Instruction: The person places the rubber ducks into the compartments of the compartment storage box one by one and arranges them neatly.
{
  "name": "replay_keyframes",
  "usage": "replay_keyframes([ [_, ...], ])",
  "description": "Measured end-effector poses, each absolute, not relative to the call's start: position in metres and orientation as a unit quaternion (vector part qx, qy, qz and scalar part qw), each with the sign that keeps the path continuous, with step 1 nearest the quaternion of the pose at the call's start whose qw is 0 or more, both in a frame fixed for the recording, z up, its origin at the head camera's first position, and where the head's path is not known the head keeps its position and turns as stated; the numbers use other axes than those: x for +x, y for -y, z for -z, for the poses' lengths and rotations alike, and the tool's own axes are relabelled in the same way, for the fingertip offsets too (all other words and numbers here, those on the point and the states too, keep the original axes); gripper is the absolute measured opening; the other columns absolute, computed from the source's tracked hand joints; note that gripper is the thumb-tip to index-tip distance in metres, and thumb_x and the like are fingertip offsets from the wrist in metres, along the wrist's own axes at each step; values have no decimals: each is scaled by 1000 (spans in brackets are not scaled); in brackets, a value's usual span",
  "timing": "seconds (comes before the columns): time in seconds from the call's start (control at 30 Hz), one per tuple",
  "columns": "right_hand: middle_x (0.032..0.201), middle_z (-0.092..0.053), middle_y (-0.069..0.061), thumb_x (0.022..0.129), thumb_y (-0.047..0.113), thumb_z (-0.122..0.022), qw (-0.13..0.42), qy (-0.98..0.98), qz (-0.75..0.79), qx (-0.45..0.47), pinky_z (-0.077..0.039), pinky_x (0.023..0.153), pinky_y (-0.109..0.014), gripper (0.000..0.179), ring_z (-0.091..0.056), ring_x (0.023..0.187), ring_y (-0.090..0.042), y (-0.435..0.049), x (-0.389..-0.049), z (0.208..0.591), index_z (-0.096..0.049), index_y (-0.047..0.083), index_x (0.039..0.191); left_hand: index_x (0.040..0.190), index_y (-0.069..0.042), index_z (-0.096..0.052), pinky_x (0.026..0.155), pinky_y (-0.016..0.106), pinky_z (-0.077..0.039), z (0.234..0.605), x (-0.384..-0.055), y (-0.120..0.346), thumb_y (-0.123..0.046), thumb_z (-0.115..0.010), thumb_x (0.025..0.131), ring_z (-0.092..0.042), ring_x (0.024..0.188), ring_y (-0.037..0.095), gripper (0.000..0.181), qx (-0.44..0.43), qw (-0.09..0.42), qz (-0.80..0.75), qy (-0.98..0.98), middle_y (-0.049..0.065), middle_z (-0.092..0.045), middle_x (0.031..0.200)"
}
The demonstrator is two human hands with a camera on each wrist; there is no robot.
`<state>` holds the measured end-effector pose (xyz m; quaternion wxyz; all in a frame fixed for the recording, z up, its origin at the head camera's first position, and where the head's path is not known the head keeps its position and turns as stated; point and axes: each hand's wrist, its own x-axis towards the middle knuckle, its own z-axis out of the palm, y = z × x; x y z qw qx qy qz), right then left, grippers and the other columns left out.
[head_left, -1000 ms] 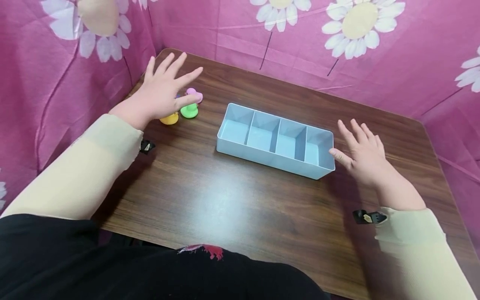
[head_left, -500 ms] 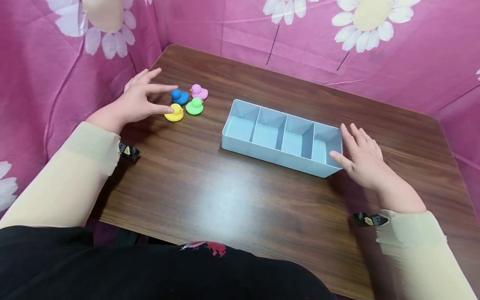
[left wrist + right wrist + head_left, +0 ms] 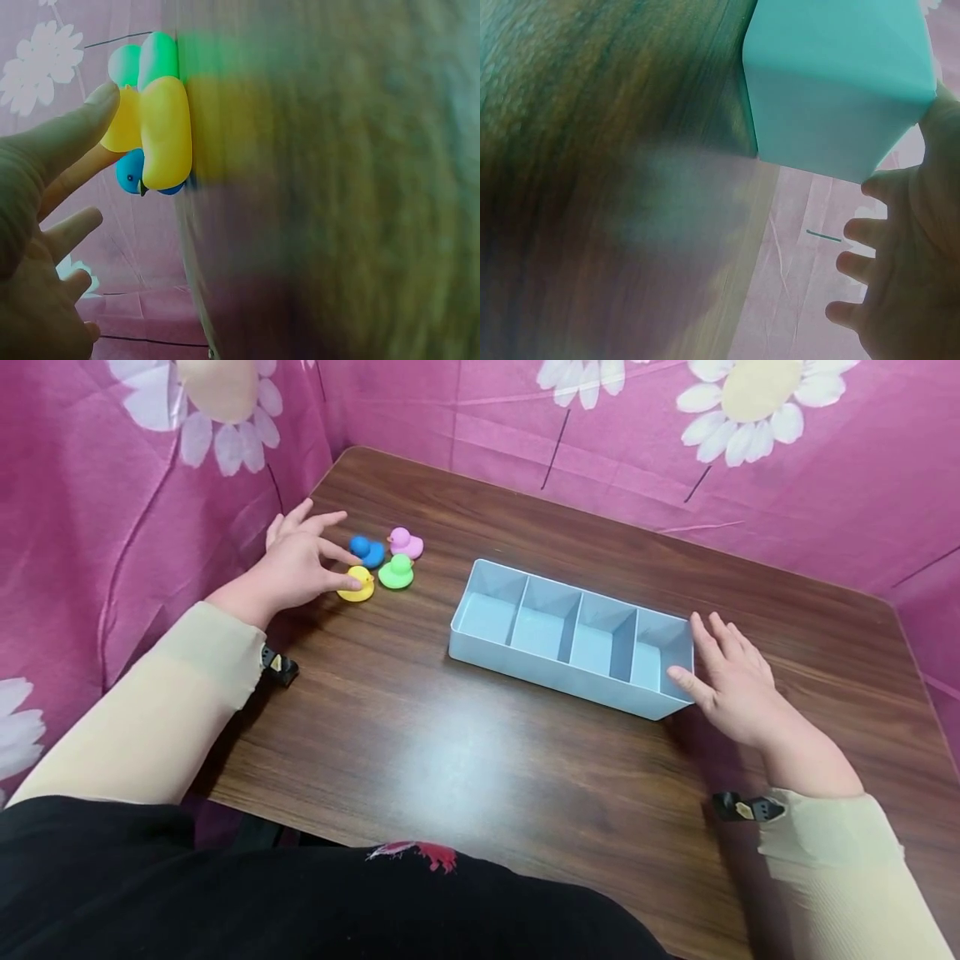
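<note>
reaching for the yellow duck, tray steadied at its end

the left hand (image 3: 300, 564) is seen at the far left of the table (image 3: 465, 760), thumb and forefinger set against the yellow duck (image 3: 357, 584). a pinch is being formed but full closure round the toy is not shown; in the left wrist view the thumb tip (image 3: 101, 101) is pressed on the duck's side and the remaining fingers are held loosely extended. the yellow duck is stood on the table in a tight cluster with the blue duck (image 3: 367, 551), the green duck (image 3: 395, 572) and the pink duck (image 3: 405, 542), each touching or just beside its neighbour.

the right hand (image 3: 731, 681) is laid flat, fingers straight, against the right end of the light blue tray (image 3: 570, 681); nothing is gripped. four compartments are counted in the tray and all are seen bare.

risks noted, as judgement:
- the green and blue ducks could be knocked or dragged, since they crowd the yellow one.
- the duck could be squeezed out of a shallow two-finger pinch, being small, rounded and probably soft.
- the tray could be slid along the table if the flat hand is leaned on too hard.
</note>
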<state>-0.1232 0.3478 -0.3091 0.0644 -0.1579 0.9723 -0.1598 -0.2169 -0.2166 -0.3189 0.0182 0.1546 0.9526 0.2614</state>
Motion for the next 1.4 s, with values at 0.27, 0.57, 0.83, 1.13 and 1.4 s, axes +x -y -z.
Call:
replay_keyframes([
  [0.27,161,-1,-26,104,40,-48,60,-970,173,-160,-2,105,-73,76,2,144,-50,-352,-124,307,-4,12,159,112,-4,-75,112,56,12,316,-219,211,-30,-79,86,7,148,29,36,163,22,-258,-952,11,-31,158],
  [0.57,161,-2,-27,104,39,-47,60,-968,183,-163,-5,103,-76,76,-1,143,-53,-355,-125,307,-3,10,159,111,-7,-76,113,51,11,286,-215,181,-23,-79,87,2,148,24,29,230,-3,-276,-933,7,-32,158],
  [0.83,162,-1,-24,104,38,-48,64,-966,194,-161,-6,101,-77,76,-2,141,-55,-357,-126,309,-2,13,159,115,-14,-76,113,42,14,260,-219,142,-26,-79,86,3,148,16,31,278,14,-286,-917,-3,-29,159],
  [1.13,162,1,-23,104,38,-49,75,-962,207,-161,-5,101,-77,77,-1,141,-56,-357,-128,312,-1,15,159,114,-19,-76,113,41,12,250,-228,105,-29,-78,87,4,147,13,29,328,27,-290,-899,-5,-29,159],
  [1.4,162,0,-24,103,39,-50,84,-963,202,-157,-7,100,-78,78,-4,140,-57,-358,-129,314,-1,14,159,115,-24,-76,113,38,12,258,-235,80,-31,-76,88,5,147,11,27,351,65,-295,-886,-7,-28,159],
])
